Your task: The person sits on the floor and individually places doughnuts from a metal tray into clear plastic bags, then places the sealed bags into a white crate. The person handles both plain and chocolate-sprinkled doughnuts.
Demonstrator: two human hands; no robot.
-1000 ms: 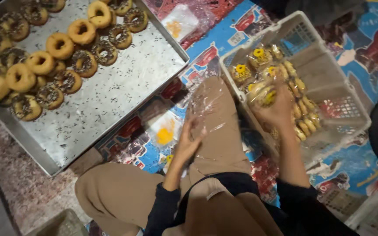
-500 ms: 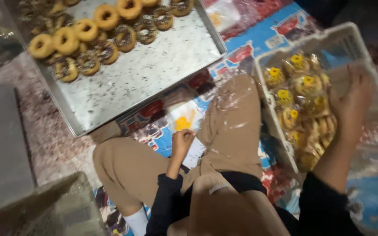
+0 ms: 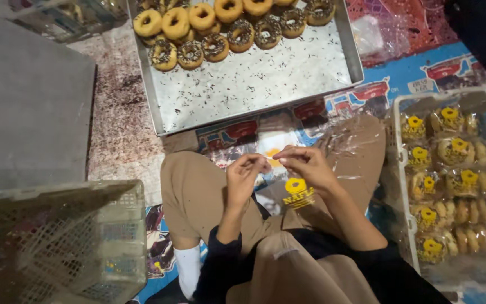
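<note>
Near left: mesh crate [image 3: 57, 242].
Far centre: metal tray [image 3: 254, 84], doughnuts [image 3: 220, 22] at far edge.
Centre, over lap: left hand [image 3: 242, 175], right hand [image 3: 309, 165], fingers pinched narrow on clear plastic bag [image 3: 285, 188].
Right: white basket [image 3: 451, 186], bagged doughnuts.
Risk: thin film may slip or tear if tugged.

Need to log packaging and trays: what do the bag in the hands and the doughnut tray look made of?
Bag: thin clear plastic film, glossy and crinkled, with a yellow printed mark. Tray: probably sheet metal, dull grey-silver with a raised rim, dusted with dark sprinkles.
</note>
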